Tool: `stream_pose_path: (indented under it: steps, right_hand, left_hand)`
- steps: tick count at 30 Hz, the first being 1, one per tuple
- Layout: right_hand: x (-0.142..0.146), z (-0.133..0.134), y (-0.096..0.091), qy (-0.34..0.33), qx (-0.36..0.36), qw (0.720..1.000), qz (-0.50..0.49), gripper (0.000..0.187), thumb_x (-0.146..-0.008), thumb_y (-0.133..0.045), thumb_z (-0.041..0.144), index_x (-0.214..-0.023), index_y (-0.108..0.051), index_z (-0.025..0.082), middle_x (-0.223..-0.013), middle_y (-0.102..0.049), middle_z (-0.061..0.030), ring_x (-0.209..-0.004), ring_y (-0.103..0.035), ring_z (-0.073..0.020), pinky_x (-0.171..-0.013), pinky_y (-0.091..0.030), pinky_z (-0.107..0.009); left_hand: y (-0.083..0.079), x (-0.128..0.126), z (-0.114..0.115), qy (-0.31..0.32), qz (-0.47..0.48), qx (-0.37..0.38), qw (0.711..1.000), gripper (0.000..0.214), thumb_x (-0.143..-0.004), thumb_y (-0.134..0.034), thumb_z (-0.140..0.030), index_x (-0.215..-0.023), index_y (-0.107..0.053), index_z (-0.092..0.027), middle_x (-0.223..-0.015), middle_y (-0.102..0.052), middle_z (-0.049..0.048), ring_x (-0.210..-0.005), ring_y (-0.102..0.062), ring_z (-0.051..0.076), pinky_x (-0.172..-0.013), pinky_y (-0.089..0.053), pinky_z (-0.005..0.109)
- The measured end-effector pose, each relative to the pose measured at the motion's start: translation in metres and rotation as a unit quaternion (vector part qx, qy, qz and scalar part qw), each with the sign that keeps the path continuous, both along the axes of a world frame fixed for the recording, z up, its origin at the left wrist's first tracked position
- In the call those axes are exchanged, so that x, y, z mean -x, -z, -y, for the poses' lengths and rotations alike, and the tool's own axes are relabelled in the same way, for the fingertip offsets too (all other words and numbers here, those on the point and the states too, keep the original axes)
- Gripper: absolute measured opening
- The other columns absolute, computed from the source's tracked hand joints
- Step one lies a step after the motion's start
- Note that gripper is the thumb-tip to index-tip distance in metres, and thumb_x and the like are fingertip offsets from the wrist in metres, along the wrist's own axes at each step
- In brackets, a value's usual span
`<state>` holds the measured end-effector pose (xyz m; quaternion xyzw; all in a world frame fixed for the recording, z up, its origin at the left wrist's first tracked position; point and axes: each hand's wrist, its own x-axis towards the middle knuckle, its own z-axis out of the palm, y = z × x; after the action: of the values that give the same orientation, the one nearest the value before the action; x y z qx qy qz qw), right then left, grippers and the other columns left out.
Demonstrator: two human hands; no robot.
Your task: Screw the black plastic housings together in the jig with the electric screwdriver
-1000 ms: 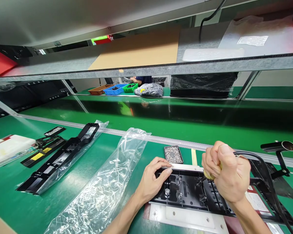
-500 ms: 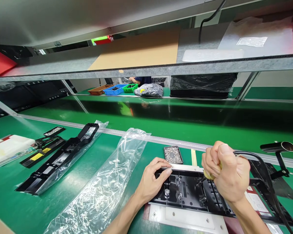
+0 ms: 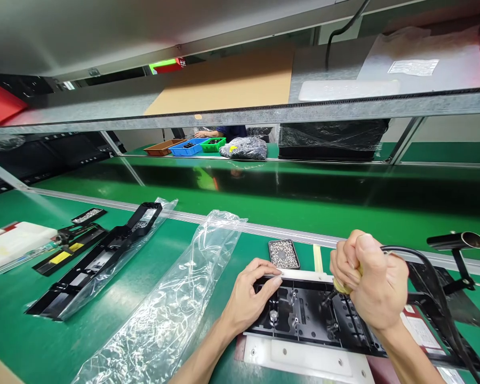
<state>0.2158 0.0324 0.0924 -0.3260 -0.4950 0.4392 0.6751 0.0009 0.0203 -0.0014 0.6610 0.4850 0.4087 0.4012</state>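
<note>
A black plastic housing (image 3: 304, 312) lies open side up on a white fixture (image 3: 316, 362). My left hand (image 3: 253, 292) grips its left end, fingers and thumb at the upper edge. Above the housing, my right hand (image 3: 372, 282) is wrapped round a corded electric screwdriver (image 3: 341, 286), mostly hidden by the fist. Its tip points down into the housing, and whether it meets a screw cannot be made out. Just behind the housing sits a small black tray of screws (image 3: 284, 254). The screwdriver's black cable (image 3: 428, 266) runs off to the right.
A clear plastic bag (image 3: 172, 288) and another long black housing (image 3: 108, 256) lie to the left. A metal tube holder (image 3: 456, 241) stands at right. Behind the bench are coloured bins (image 3: 187, 146) and a co-worker's arm (image 3: 212, 134). A metal shelf edge (image 3: 240, 117) spans overhead.
My hands and the housing look nearly the same, with the right fist shifted only very slightly. In the background, the co-worker's hand has moved left toward the bins.
</note>
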Motion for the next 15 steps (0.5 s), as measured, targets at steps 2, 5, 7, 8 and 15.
stream_pose_path:
  steps: [2,5,7,8,15]
  right_hand:
    - [-0.0001,0.0003,0.0000,-0.002,0.005,1.000,-0.002,0.059,-0.100,-0.068,0.055,-0.064,-0.036,0.022,-0.051,-0.026,0.0060,-0.043,-0.025,-0.0080,-0.038,-0.021,-0.022]
    - [-0.0009,0.0004,0.0008,-0.009,0.003,1.000,-0.004,0.058,-0.101,-0.067,0.056,-0.064,-0.036,0.022,-0.051,-0.026,0.0059,-0.044,-0.025,-0.0084,-0.039,-0.021,-0.022]
    - [-0.0016,0.0000,0.0013,-0.012,0.002,1.000,-0.004,0.058,-0.101,-0.066,0.056,-0.065,-0.036,0.022,-0.052,-0.026,0.0060,-0.044,-0.025,-0.0085,-0.039,-0.021,-0.022]
    - [-0.0019,-0.0005,0.0014,-0.012,0.003,1.000,-0.004,0.058,-0.101,-0.066,0.056,-0.065,-0.036,0.022,-0.052,-0.026,0.0061,-0.044,-0.025,-0.0085,-0.039,-0.021,-0.022]
    - [-0.0043,-0.0038,0.0035,-0.014,0.013,1.000,0.005,0.058,-0.101,-0.066,0.056,-0.064,-0.037,0.021,-0.052,-0.028,0.0056,-0.043,-0.026,-0.0082,-0.039,-0.021,-0.023]
  left_hand:
    - [-0.0001,0.0000,0.0001,0.000,-0.001,-0.001,1.000,0.031,-0.103,-0.065,-0.050,-0.109,-0.082,-0.025,-0.118,-0.072,0.0082,-0.116,-0.068,0.026,-0.107,-0.049,0.041]
    - [0.0000,-0.0002,-0.0003,-0.002,0.001,0.000,1.000,0.030,-0.103,-0.065,-0.049,-0.110,-0.082,-0.025,-0.118,-0.072,0.0082,-0.116,-0.068,0.026,-0.107,-0.049,0.041]
    - [0.0001,-0.0005,-0.0006,-0.002,0.002,0.001,1.000,0.030,-0.103,-0.065,-0.049,-0.110,-0.082,-0.026,-0.118,-0.072,0.0081,-0.116,-0.068,0.026,-0.106,-0.049,0.041]
    - [0.0001,-0.0006,-0.0007,-0.002,0.001,0.001,1.000,0.030,-0.103,-0.065,-0.049,-0.110,-0.082,-0.026,-0.118,-0.072,0.0079,-0.116,-0.068,0.026,-0.106,-0.049,0.041]
    - [0.0011,0.0003,0.0006,-0.002,-0.004,0.003,1.000,0.028,-0.104,-0.065,-0.049,-0.111,-0.082,-0.027,-0.120,-0.072,0.0067,-0.117,-0.068,0.025,-0.107,-0.049,0.040]
